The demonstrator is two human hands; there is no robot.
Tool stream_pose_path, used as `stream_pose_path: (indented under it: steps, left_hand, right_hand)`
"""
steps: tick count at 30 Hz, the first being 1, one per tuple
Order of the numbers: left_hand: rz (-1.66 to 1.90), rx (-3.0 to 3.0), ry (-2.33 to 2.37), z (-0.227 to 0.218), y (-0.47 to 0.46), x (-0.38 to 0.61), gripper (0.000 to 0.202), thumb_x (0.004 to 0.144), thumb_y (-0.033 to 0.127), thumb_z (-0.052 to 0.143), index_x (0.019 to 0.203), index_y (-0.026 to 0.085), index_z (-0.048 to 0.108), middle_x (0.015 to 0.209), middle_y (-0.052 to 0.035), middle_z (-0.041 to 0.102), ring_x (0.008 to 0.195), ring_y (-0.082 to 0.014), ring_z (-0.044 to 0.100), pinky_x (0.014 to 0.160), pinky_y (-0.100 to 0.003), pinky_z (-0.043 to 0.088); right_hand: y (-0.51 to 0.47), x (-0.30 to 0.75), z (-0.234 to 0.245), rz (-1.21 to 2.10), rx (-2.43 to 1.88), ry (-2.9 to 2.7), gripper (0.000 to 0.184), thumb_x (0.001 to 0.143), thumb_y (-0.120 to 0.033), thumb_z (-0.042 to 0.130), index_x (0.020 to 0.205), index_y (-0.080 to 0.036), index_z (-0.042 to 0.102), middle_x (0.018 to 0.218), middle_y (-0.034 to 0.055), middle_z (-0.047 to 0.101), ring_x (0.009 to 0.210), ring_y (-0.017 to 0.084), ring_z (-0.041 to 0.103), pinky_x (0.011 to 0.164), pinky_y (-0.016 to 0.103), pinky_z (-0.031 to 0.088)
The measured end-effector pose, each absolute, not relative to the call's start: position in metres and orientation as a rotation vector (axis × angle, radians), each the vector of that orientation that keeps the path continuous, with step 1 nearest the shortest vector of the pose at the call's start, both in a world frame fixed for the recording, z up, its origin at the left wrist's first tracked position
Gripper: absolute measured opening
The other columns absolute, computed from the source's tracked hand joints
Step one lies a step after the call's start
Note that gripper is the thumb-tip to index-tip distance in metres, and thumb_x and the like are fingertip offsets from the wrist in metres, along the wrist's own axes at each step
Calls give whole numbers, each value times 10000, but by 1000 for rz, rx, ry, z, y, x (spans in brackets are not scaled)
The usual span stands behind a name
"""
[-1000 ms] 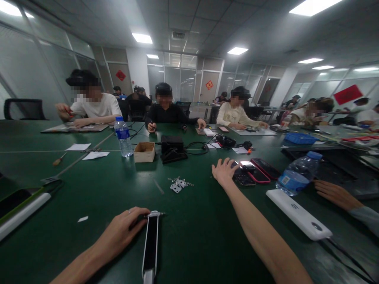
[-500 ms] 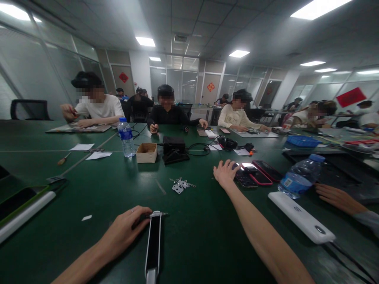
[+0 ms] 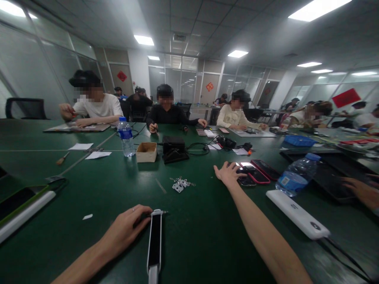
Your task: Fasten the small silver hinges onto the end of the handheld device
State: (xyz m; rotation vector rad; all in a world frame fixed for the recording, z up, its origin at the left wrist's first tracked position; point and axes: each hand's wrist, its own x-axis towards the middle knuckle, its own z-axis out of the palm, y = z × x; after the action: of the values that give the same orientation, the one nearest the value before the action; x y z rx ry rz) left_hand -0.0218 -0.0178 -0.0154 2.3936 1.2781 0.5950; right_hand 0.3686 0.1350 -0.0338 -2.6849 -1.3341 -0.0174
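Observation:
My left hand (image 3: 133,221) rests on the table, fingers curled around the end of a slim, pen-like silver tool (image 3: 160,212). This tool lies across the top of a long, narrow device with a black face and white edges (image 3: 154,244). My right hand (image 3: 229,173) reaches forward, fingers spread over a phone (image 3: 247,180), partly covering it. Beside that phone are one in a pink-red case (image 3: 260,176) and another dark-faced phone (image 3: 266,169). Between my hands, farther back, sits a small pile of metal plates and rings (image 3: 180,184).
A water bottle (image 3: 297,175) and a white power strip-like block (image 3: 296,215) stand right of my arm. Another person's hand (image 3: 363,189) is over a black tray (image 3: 328,173). Ahead are a small box (image 3: 146,153), a black stand (image 3: 174,150) and a second bottle (image 3: 126,138).
My right hand has shifted slightly right, farther over the phone. The neighbouring person's hand has moved right and back over the black tray. My left hand stays about where it was.

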Motion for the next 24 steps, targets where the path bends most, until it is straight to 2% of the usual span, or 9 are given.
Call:
stream_pose_path:
  steps: [7, 13, 18, 24]
  left_hand:
    - [596, 2396, 1273, -18, -17, -24, 244, 898, 347, 437, 1026, 231, 608, 946, -31, 671, 790, -183, 631, 721, -256, 511]
    - [585, 2409, 1277, -18, -17, -24, 244, 904, 337, 426, 1030, 228, 604, 944, -30, 668, 771, -177, 629, 709, -254, 512]
    - [607, 2417, 1266, -18, -17, -24, 236, 894, 331, 436, 1014, 224, 609, 934, -32, 673, 790, -181, 636, 705, -250, 513]
    - [601, 2420, 1259, -18, -17, -23, 239, 897, 326, 434, 1023, 217, 606, 926, -32, 670, 749, -170, 633, 680, -244, 513]
  right_hand:
    - [135, 367, -31, -68, -2698, -1396, 774, 842, -649, 261, 1429, -144, 276, 1472, 238, 146, 1309, 477, 72, 877, 790, -27]
    - [135, 368, -34, 19, -2682, -1376, 782, 841, -654, 255, 1427, -137, 276, 1469, 247, 150, 1309, 468, 101, 878, 792, 1]
    - [135, 366, -36, -144, -2681, -1414, 776, 851, -651, 230, 1425, -132, 280, 1470, 247, 141, 1312, 475, 39, 868, 795, -31]
    - [134, 362, -35, -238, -2702, -1447, 728, 874, -610, 231, 1412, -127, 311, 1467, 243, 165, 1309, 479, 71, 876, 791, -49]
